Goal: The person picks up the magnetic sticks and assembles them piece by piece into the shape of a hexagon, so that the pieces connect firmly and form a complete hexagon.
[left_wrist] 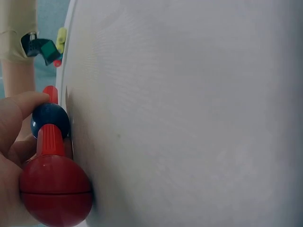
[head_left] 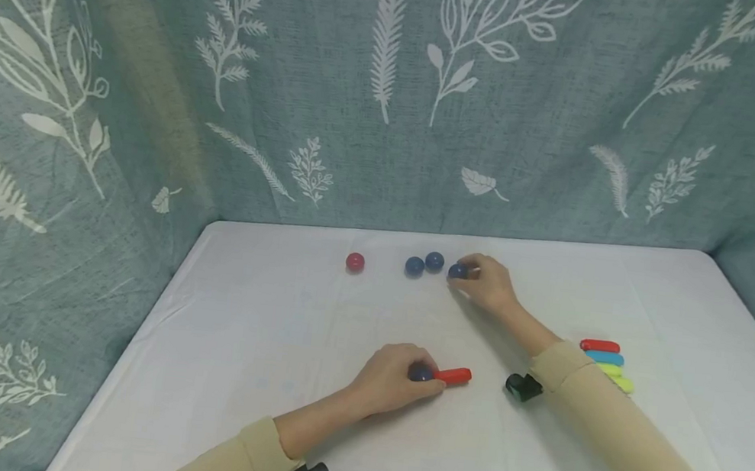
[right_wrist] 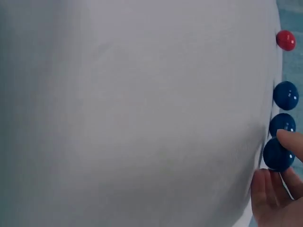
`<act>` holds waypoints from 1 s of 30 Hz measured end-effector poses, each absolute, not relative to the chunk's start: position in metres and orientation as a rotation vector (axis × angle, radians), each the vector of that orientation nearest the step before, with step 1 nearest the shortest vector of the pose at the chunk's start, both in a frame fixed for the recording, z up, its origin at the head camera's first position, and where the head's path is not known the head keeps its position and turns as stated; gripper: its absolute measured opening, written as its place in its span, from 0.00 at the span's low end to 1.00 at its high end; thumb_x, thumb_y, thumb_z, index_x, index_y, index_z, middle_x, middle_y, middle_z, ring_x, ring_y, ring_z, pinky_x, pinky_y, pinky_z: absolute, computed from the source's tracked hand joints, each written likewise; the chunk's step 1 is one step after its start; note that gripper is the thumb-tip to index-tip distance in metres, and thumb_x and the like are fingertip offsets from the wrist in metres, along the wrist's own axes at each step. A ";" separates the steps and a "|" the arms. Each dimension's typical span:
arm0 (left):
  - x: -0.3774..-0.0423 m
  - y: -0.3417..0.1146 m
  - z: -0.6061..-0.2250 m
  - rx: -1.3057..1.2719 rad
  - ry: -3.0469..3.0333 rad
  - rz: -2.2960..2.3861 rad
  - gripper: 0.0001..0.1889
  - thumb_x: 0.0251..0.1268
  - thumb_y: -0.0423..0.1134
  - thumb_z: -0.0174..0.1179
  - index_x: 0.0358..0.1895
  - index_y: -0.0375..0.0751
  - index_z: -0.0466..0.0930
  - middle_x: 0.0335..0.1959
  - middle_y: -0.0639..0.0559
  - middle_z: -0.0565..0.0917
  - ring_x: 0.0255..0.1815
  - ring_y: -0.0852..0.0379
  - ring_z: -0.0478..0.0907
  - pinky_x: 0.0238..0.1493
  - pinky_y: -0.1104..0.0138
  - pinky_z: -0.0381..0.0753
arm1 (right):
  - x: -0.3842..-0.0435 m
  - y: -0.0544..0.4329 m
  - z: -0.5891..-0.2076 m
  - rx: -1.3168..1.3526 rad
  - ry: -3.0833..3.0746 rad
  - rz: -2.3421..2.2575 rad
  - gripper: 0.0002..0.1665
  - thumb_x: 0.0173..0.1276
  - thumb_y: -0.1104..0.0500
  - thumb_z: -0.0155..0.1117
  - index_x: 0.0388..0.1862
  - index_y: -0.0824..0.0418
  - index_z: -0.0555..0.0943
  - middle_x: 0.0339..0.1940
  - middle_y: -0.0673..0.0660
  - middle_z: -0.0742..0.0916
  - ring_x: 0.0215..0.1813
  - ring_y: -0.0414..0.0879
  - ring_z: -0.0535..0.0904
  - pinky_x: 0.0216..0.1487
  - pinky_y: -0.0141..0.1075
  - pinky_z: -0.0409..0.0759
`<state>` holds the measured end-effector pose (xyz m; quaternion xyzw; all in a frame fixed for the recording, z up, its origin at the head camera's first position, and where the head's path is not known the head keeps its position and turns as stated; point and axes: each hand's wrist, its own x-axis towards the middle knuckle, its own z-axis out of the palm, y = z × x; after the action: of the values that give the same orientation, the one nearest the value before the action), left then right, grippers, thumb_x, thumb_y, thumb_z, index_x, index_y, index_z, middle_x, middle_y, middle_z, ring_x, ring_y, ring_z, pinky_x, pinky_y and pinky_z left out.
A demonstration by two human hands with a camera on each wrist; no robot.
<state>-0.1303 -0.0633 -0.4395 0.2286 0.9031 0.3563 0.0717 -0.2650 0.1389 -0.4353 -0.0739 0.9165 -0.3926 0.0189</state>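
Observation:
My left hand (head_left: 393, 379) holds a joined piece low over the white table. In the left wrist view it runs from a red ball (left_wrist: 56, 191) through a ribbed red rod (left_wrist: 50, 139) to a blue ball (left_wrist: 50, 119), with another red rod (left_wrist: 50, 93) beyond. The fingers and thumb curl round the blue ball and touch the far rod. At the back of the table, my right hand (head_left: 488, 284) pinches a separate blue ball (right_wrist: 278, 154) between thumb and fingers. Whether that ball still touches the cloth is unclear.
Beside the right hand lie two more blue balls (head_left: 414, 267), with a red ball (head_left: 355, 262) farther left. Red (head_left: 600, 346), blue (head_left: 605, 358) and yellow-green rods (head_left: 622, 384) lie by the right forearm, partly behind its sleeve. A patterned curtain (head_left: 337, 93) borders the table's back.

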 end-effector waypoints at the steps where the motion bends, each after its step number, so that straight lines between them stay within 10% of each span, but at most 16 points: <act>1: -0.130 -0.063 -0.440 0.687 2.713 1.073 0.09 0.58 0.47 0.69 0.38 0.49 0.86 0.35 0.61 0.84 0.37 0.64 0.76 0.44 0.68 0.75 | -0.263 0.141 -0.435 -0.234 2.842 -1.220 0.28 0.64 0.56 0.69 0.59 0.68 0.76 0.57 0.67 0.80 0.57 0.60 0.77 0.53 0.48 0.79; 30: -0.134 -0.075 -0.445 0.644 2.684 1.166 0.09 0.59 0.45 0.68 0.40 0.48 0.86 0.35 0.60 0.83 0.34 0.63 0.73 0.38 0.69 0.73 | -0.155 0.188 -0.438 -0.495 2.475 -1.277 0.26 0.61 0.53 0.72 0.57 0.57 0.80 0.48 0.52 0.84 0.52 0.50 0.78 0.55 0.49 0.76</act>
<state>-0.1345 -0.0752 -0.4447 0.2143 0.8934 0.3881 0.0724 -0.1552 0.1884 -0.4382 -0.1729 0.8643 -0.4460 0.1557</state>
